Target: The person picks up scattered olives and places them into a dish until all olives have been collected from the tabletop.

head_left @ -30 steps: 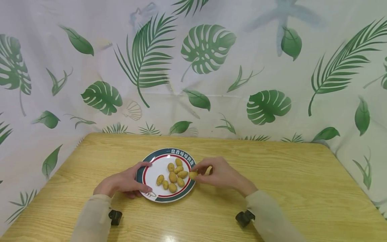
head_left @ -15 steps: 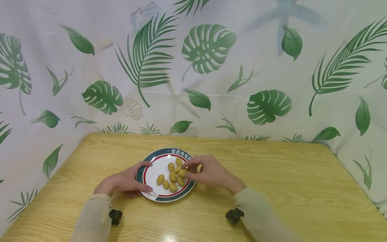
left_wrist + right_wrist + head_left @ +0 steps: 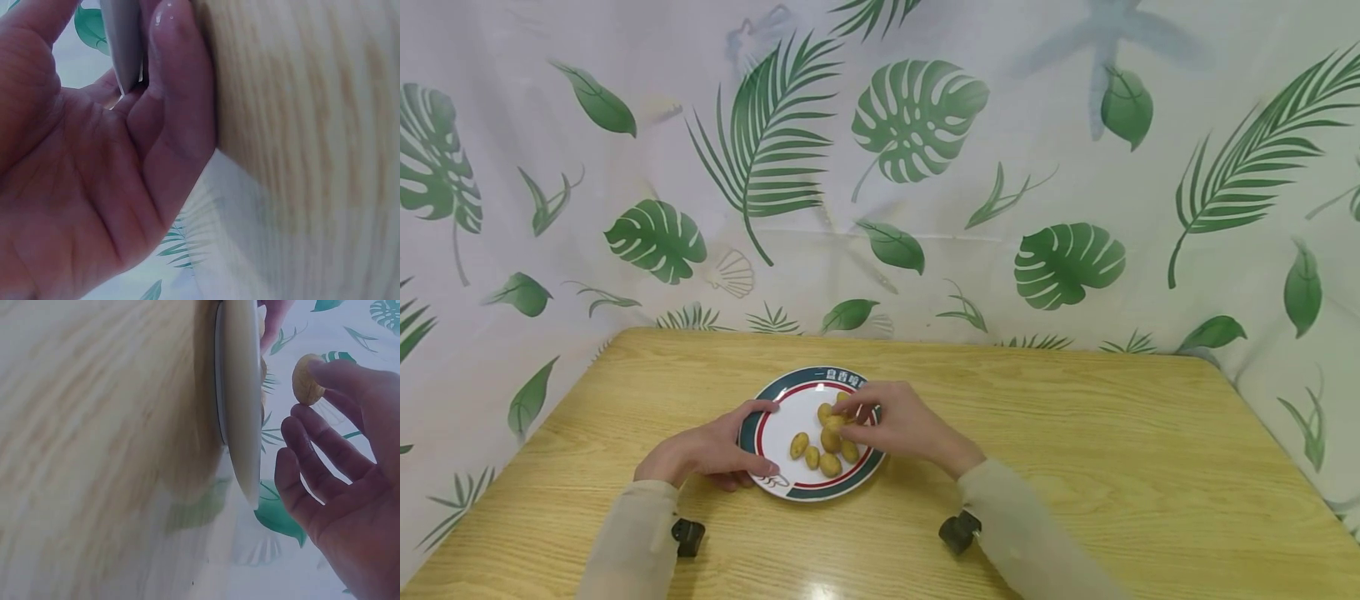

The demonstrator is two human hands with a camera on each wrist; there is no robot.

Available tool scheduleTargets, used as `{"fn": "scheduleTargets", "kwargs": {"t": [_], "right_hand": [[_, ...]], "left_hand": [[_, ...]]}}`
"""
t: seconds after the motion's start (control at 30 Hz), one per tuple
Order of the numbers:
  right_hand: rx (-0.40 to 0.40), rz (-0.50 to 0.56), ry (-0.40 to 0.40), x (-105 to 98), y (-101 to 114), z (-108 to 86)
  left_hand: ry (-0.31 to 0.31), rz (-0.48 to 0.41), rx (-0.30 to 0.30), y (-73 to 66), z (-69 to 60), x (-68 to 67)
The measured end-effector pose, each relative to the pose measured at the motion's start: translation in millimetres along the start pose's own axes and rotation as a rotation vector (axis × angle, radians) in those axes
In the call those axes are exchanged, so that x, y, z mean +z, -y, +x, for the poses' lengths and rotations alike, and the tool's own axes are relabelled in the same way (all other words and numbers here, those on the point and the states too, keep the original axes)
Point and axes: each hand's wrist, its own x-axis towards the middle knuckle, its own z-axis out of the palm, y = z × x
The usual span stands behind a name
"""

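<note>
A round white plate (image 3: 781, 429) with a dark blue-green rim and a red ring lies on the table. Several small yellow-brown potatoes (image 3: 831, 464) sit on its middle and right side. My left hand (image 3: 711, 448) grips the plate's left edge, the thumb on top and other fingers curled below; the left wrist view shows the plate's edge (image 3: 123, 47) between them. Over the plate's right half, my right hand (image 3: 910, 423) pinches one small potato (image 3: 307, 380) between thumb and fingertip, above the plate surface. This hand hides some of the potatoes and part of the rim.
The wood-grain table (image 3: 1075, 467) extends on both sides of the plate. A white curtain (image 3: 955, 275) printed with green leaves hangs behind its far edge. A small black device (image 3: 688, 537) is strapped at each wrist.
The right hand has carried the pinched potato leftward, from the plate's right rim to over the other potatoes. The left hand and the plate have stayed in place.
</note>
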Motion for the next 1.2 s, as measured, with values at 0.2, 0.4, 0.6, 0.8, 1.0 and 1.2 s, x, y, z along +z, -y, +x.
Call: {"fn": "scheduleTargets", "kwargs": {"t": [0.2, 0.4, 0.6, 0.8, 1.0, 1.2], "right_hand": [[-0.013, 0.007, -0.008, 5, -1, 6.5], [-0.006, -0.007, 0.027, 10, 1, 13.6], [0.030, -0.006, 0.070, 15, 3, 19.9], [0.054, -0.037, 0.100, 19, 5, 24.8], [0.040, -0.081, 0.120, 19, 7, 27.9], [0.044, -0.087, 0.147, 20, 7, 29.3]], "left_hand": [[-0.001, -0.003, 0.000, 0.0, 1.1, -0.3], [-0.009, 0.002, -0.007, -0.1, 1.5, -0.1], [-0.010, 0.002, -0.010, 0.5, 1.5, -0.4], [-0.010, 0.004, -0.012, 0.8, 1.8, -0.8], [-0.013, 0.003, -0.007, 1.0, 1.7, -1.0], [-0.011, 0.004, -0.011, 1.1, 1.7, -0.9]]}}
